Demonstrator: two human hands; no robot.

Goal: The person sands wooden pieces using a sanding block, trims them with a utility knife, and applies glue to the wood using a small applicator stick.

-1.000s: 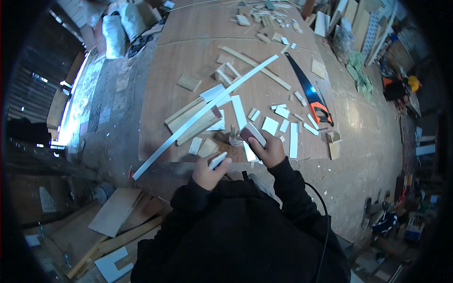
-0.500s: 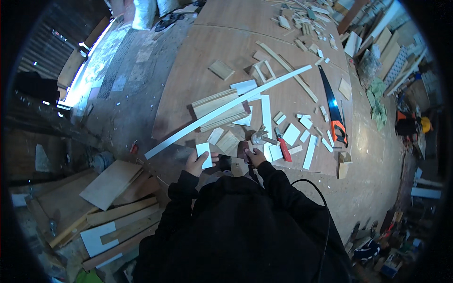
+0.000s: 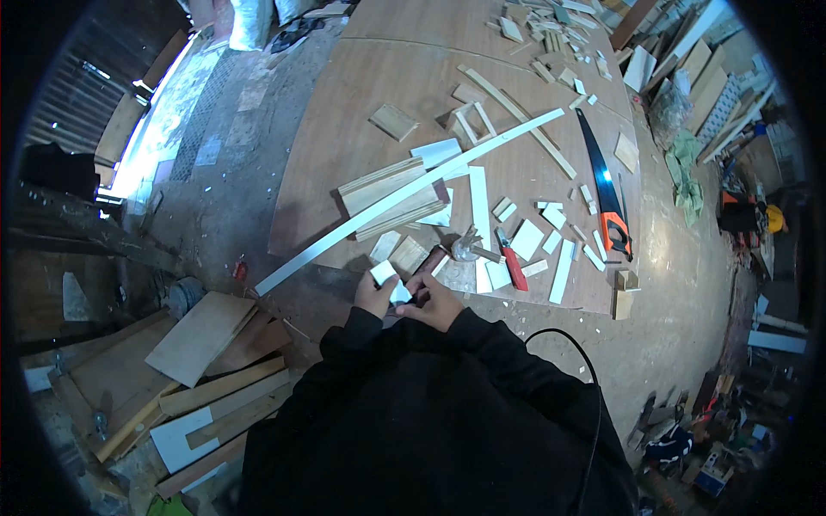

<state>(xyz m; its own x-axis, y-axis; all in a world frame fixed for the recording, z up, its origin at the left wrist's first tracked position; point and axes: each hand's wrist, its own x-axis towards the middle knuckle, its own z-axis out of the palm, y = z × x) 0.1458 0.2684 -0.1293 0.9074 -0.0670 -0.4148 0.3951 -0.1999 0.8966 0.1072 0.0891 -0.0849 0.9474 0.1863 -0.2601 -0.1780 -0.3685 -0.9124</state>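
Just off the table's near edge, my left hand (image 3: pixel 372 295) grips a small white board (image 3: pixel 382 273), held tilted. My right hand (image 3: pixel 436 304) has come up against the board's lower right end, its fingers bent and closed there; whether they pinch something else as well is hidden. A dark brown piece (image 3: pixel 433 260) of unclear kind lies just beyond my right fingers. Past it are a clear crumpled-looking object (image 3: pixel 465 248) and a red-handled tool (image 3: pixel 513 262), with small wood blocks around them.
A long white strip (image 3: pixel 413 188) lies diagonally over grooved boards (image 3: pixel 379 191) on the wooden table (image 3: pixel 335 112). At the right is an orange-handled handsaw (image 3: pixel 609 193). Offcuts (image 3: pixel 551 39) crowd the far end. Boards (image 3: pixel 202 340) are stacked on the floor at left; a black cable (image 3: pixel 572 344) hangs beside me.
My right hand has moved left from the brown piece to the white board. My left hand has shifted slightly right, and the board is now tilted. The view has shifted a little.
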